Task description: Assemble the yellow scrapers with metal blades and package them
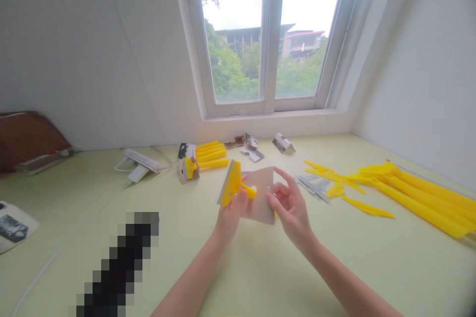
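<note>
1. The left hand [229,215] pinches a yellow plastic scraper [231,184] with a metal blade edge, thumb on the yellow body, and holds it against a brown kraft card [260,198].
2. The right hand [290,210] is half open, its fingers curved and the index finger raised, right at the card's right edge. Whether it grips the card or only touches it is hard to tell from this view.
3. Scraper and card sit together in the air, above a pale green table [74,198] and between the two forearms.
4. Far left of the hands, an open cardboard holder [188,171] appears to contain a yellow scraper head, with a row of yellow handles [210,154] just beside it.
5. Farther along the far edge lie folded cardboard pieces [283,143].
6. To the right are grey metal blades [314,188], then a heap of long yellow plastic strips [420,200].
7. On the left are a white power adapter [141,161] with its cable, a brown leather case [28,138] and a printed paper [13,225].
8. A pixelated dark patch [119,262] hides whatever lies near the left forearm.
</note>
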A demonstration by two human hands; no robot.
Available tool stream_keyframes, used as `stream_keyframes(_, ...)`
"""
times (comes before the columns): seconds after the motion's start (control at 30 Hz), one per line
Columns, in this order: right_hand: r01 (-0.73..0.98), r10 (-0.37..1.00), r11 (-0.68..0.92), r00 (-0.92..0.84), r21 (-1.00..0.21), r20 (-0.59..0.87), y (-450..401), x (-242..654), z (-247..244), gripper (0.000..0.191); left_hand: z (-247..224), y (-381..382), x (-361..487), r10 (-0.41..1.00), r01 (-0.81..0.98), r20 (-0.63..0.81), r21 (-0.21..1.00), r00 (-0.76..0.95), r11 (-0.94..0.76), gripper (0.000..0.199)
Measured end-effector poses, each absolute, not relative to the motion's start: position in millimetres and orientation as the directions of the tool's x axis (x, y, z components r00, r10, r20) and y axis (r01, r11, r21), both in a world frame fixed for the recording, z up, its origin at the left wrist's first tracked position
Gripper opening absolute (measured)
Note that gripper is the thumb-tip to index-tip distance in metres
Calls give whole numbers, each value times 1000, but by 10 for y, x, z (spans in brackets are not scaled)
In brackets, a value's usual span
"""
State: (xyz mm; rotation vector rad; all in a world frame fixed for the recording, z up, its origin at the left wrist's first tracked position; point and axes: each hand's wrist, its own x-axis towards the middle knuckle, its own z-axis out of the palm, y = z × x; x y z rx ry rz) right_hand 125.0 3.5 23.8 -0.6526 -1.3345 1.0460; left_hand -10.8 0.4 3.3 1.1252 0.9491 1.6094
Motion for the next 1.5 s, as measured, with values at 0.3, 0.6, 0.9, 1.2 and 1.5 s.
stream_keyframes(0.3, -112, 864, 426, -242, -898, 441, 52, 1323, 276, 48, 62, -6, -192, 962, -233, 152, 950, -226, -206, 39)
stream_keyframes(0.6, 165, 871, 259, -466, -952, 156, 211, 1480, 230, 26, 126, -17, -172, 990, -332, 123, 933, -74, -141, 42)
stream_keyframes(0.9, 261, 848, 363, -490, -894, 202, 247, 1609, 289, 46, 135, 113, -385, 993, -552, 46, 828, -111, -100, 43)
stream_keyframes(1.2, 573, 734, 670, -608, -471, 304, 238, 1631, 235, 61, 163, 106, -451, 991, -524, -137, 844, -4, 115, 44)
stream_keyframes(1.5, 570, 645, 764, -687, -301, 335, 221, 1634, 265, 64, 149, 65, -451, 984, -265, -74, 957, 161, 116, 41)
